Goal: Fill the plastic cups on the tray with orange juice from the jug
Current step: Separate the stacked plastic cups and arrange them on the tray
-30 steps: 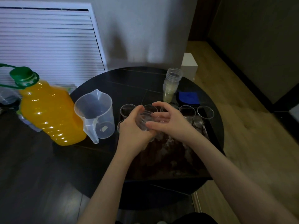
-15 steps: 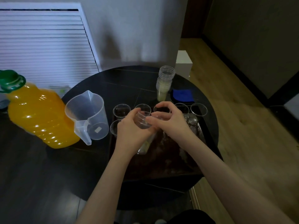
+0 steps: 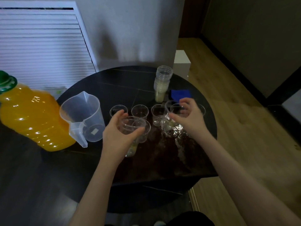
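Head view of a round dark table point(image 3: 114, 82) during cup layout, before any pouring. The left hand point(image 3: 117, 136) grips a short stack of clear cups point(image 3: 132, 128), fingers and thumb curled round its upper rim, the stack tilted over the near-left part of the dark tray point(image 3: 162, 160). The right hand point(image 3: 189, 115), blurred, holds a single cup point(image 3: 167, 116) pinched at its rim between thumb and fingers, above the right end of the row of cups on the tray. That row point(image 3: 140, 110) stands along the tray's far edge, upright and apart from one another; all look empty, with no orange liquid visible in any of them. The jug point(image 3: 86, 118), a clear plastic measuring jug with its handle toward the camera, stands just left of the tray and also appears empty. The orange juice is still in the large bottle point(image 3: 32, 118) with a green cap point(image 3: 6, 81), at the far left, touching or just beside the jug; the cap is on. A further stack of used-looking cups point(image 3: 162, 85) stands behind the row, near a blue cloth point(image 3: 180, 94). Judged progress: early; cups are partly set out, while decanting juice into the jug and filling every cup remain to be done
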